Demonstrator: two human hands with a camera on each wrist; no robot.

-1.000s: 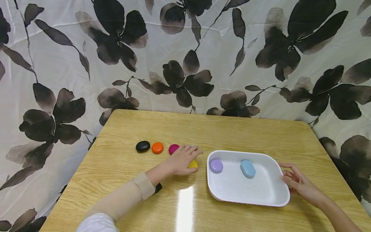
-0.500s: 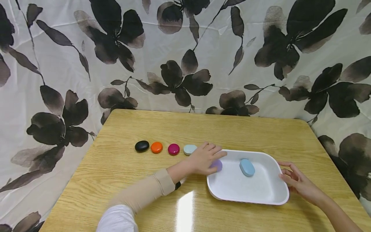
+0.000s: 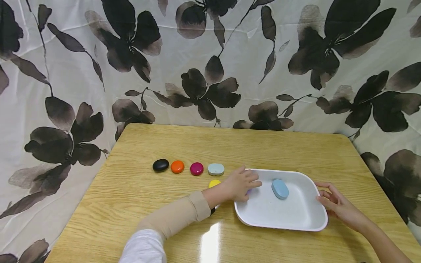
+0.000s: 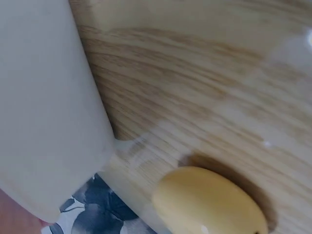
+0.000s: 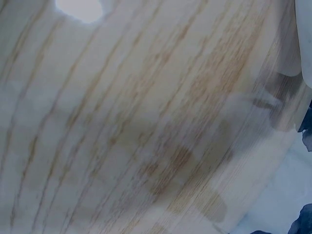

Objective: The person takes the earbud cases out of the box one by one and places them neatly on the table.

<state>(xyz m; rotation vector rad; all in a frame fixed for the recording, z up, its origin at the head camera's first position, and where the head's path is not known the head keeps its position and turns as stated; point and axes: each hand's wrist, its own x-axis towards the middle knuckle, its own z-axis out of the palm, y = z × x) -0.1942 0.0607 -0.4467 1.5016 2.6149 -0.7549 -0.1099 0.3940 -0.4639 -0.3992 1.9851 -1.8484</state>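
Observation:
A white tray [image 3: 283, 228] stands right of the table's middle. At its left end my left hand [image 3: 238, 184] reaches over the rim, thumb and fingers around a smooth purple pebble [image 3: 249, 191], which they mostly hide. My right hand [image 3: 340, 206] holds the tray's right end, thumb at the rim and fingers curled against the outer wall. A light blue pebble [image 3: 280, 189] lies inside the tray. Just outside it, partly behind my left wrist, is a yellow pebble [image 3: 215, 183]; the left wrist view shows this yellow pebble [image 4: 209, 202] close to the tray's wall [image 4: 48, 107].
Left of the tray, a row on the wooden table [image 3: 108, 204] holds a black pebble [image 3: 160, 165], an orange pebble [image 3: 177, 167], a magenta pebble [image 3: 196, 168] and a pale grey-blue pebble [image 3: 215, 169]. Floral cloth [image 3: 256, 84] hangs behind the table.
My left hand has moved right, from above the yellow pebble over the tray's left rim to the purple pebble. The right hand stays at the tray's right end.

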